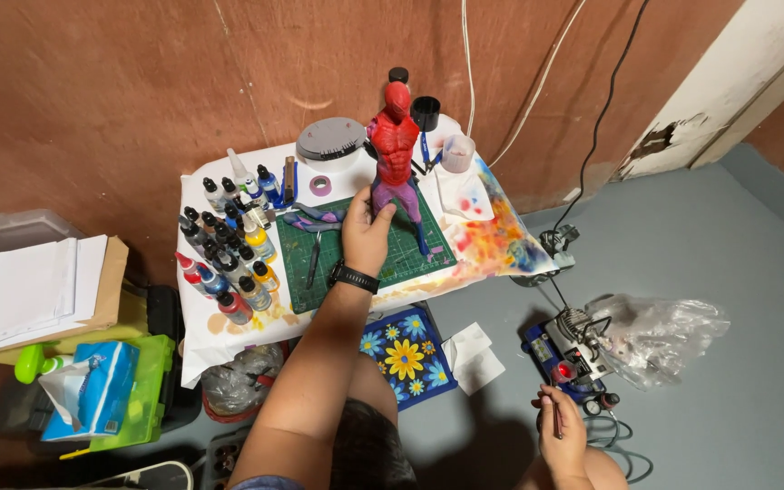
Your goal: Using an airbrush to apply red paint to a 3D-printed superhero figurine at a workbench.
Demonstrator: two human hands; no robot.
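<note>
Left hand (367, 227) grips red figure (397, 154) upright over green mat (356, 259); right hand (563, 431) closed on thin tool (556, 419) near compressor (566, 354); paint bottles (227, 259) stand left on tabletop (197, 336); blue tissue pack (93, 386) lies far left.

**Bare arms, one black watch**

The person's left hand (367, 229) and right hand (563, 434) are both bare, without gloves or rings that can be made out. A black wristwatch with a wide band (355, 277) circles the left wrist. No sleeves reach the forearms. Dark grey shorts (374, 445) cover the thighs, knees bare.
</note>
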